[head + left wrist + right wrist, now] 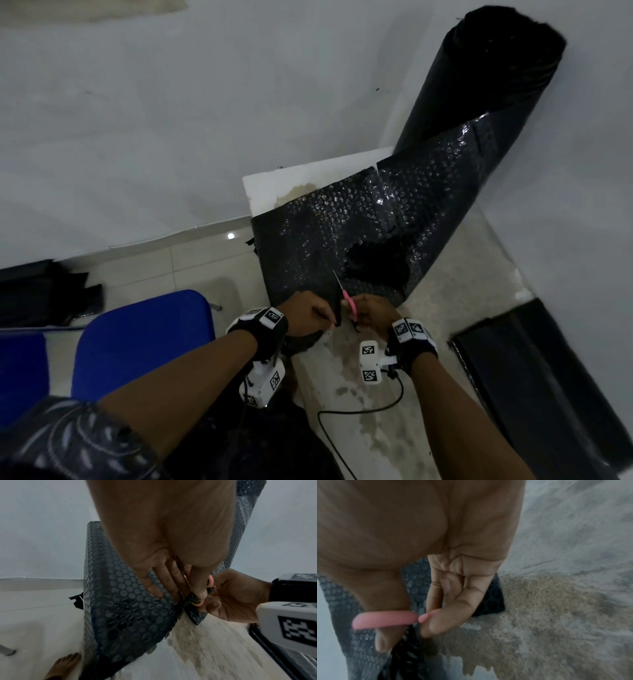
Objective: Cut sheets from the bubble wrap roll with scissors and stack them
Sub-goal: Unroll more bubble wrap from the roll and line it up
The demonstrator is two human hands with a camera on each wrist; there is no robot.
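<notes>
A tall black bubble wrap roll (486,75) leans in the wall corner, and its unrolled sheet (342,233) hangs down towards me. My left hand (308,317) pinches the sheet's near edge (192,599) between thumb and fingers. My right hand (371,315) holds pink-handled scissors (349,303), thumb through one pink loop (385,620), fingers through the other. The blade points up across the sheet at the near edge. The sheet (418,577) shows behind my right fingers.
A blue chair (144,339) stands at the left, with dark material (41,291) on the floor beyond it. A stack of black sheets (534,373) lies at the right on the stained floor (445,308). A black cable (359,411) trails below my wrists. A bare foot (63,666) touches the sheet's lower corner.
</notes>
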